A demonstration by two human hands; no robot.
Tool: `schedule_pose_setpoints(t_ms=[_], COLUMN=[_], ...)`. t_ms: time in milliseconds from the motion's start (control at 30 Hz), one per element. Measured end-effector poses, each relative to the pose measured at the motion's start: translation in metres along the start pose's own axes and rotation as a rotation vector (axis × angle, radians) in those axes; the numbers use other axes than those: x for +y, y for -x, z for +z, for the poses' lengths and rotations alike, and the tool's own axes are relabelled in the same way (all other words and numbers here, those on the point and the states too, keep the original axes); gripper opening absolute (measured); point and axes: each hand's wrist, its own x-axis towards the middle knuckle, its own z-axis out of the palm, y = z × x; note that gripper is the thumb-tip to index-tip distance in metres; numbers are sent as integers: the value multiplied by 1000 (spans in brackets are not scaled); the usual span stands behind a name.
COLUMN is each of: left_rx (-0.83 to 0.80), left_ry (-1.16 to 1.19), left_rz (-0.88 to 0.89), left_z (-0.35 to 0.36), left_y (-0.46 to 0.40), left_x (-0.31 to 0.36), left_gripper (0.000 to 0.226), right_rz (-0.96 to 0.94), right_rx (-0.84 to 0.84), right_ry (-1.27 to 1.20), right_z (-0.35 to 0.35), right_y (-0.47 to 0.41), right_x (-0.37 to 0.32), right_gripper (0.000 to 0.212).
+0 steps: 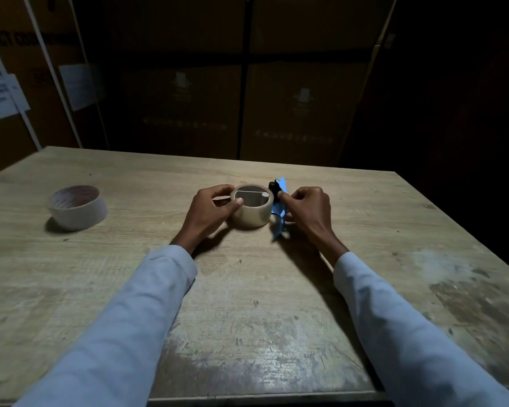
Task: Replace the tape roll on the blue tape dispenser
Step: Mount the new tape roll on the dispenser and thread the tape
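Note:
A beige tape roll sits at the middle of the wooden table, lying flat with its core facing up. My left hand grips its left side, thumb on the rim. The blue tape dispenser with a black roller lies right against the roll's right side. My right hand pinches the dispenser from the right, fingertips near the black roller. A second, paler tape roll rests alone at the table's left.
Stacked cardboard boxes form a dark wall behind the table's far edge. Paper labels hang on the boxes at the left. The table's near surface is worn and scratched.

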Motion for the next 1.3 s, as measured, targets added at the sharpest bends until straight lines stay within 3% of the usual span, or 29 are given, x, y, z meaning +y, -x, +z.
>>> schedule_pose_setpoints(t_ms=[233,633,1033,1300], left_rx=[58,214,128,106], left_ry=[-60,-104,-97,-193], left_rz=[-9,-38,-13,36], left_z=[2,25,27,29], left_y=[14,44,44,40], left_x=[8,24,24,28], left_gripper=[65,68,74,77], right_rz=[1,62,80,-54], right_rx=[86,126,-79,-133], right_ry=[92,122,80,106], right_z=[5,6,-18,-18], right_y=[5,20,25,27], right_x=[-14,-23,-11,-6], right_gripper=[42,36,42,45])
